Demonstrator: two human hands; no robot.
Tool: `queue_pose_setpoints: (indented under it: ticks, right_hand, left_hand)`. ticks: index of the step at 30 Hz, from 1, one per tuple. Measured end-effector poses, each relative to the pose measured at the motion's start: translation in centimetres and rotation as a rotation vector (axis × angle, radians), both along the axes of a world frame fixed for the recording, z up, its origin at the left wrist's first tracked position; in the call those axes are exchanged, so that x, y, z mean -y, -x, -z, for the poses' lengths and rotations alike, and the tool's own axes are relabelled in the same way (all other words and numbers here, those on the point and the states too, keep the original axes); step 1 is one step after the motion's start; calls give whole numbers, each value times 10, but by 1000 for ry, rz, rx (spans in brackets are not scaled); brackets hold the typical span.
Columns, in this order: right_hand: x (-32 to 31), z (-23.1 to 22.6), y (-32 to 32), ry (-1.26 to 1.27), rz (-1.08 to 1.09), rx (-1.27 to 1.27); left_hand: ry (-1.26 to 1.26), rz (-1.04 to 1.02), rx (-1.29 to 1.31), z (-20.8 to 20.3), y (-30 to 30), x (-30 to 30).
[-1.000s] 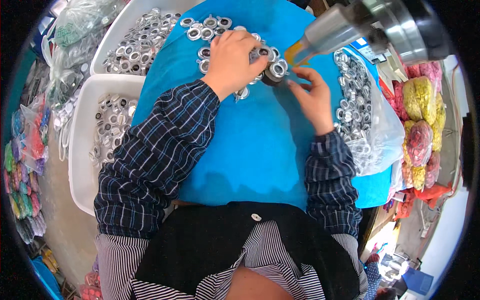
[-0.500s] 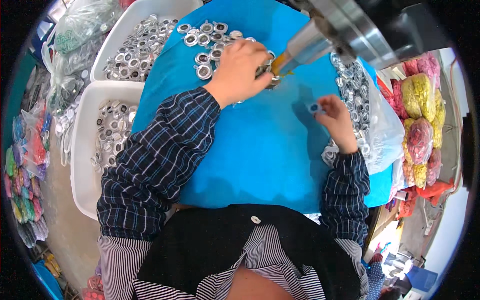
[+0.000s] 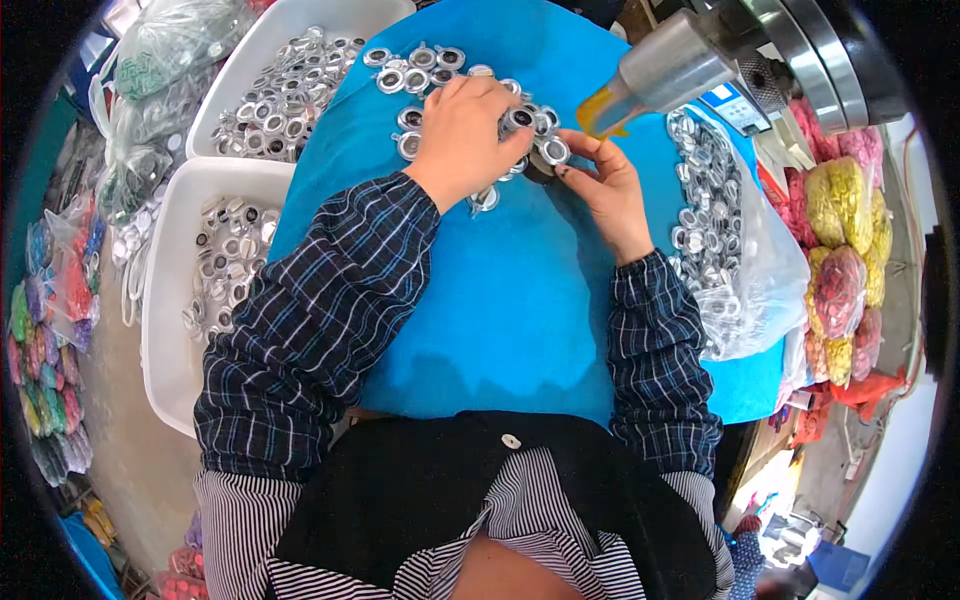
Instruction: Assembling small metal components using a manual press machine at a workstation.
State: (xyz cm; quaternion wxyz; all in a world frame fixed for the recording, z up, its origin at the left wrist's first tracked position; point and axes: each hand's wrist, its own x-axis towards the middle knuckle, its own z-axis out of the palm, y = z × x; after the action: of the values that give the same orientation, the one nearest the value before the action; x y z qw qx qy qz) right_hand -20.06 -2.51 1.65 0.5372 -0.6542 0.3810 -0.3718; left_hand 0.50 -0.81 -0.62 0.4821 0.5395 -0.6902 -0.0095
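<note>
On the blue cloth-covered table, round clear-and-silver pieces with small tabs are spread at the far middle. My left hand curls over some of them, its thumb and fingers around a round piece with a dark centre. Just right of it, my right hand pinches a silver-rimmed round piece between thumb and fingers. That piece sits at a dark round base, mostly hidden beneath it. Above my right hand hangs a metal press head with a yellowish tip, apart from the fingers.
White bins with more round pieces stand at the left. A clear plastic bag and a heap of clear pieces lie along the right side. Bagged yellow and pink goods are beyond.
My right hand has moved left and away from me, bringing a small round piece to the base beside my left hand. The press head now stands higher and farther right.
</note>
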Motion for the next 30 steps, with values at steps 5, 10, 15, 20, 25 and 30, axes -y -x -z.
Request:
queue_pose_setpoints:
  ticks: [5, 10, 15, 20, 25, 30]
  right_hand:
    - [13, 2, 29, 174, 76, -97]
    - [46, -13, 107, 534, 366, -736]
    - [86, -10, 159, 715, 629, -1251]
    - [90, -11, 154, 513, 812, -1513]
    - [72, -17, 143, 372, 658, -1555]
    - [44, -13, 126, 509, 463, -1547]
  left_hand:
    - [-17, 11, 1, -4, -9, 1]
    - [-32, 190, 219, -21, -30, 11]
    - [-72, 452, 588, -54, -25, 36]
    - [-580, 631, 946, -75, 0, 53]
    - [-573, 571, 794, -58, -28, 35]
    - [-419, 406, 616, -38, -117, -5]
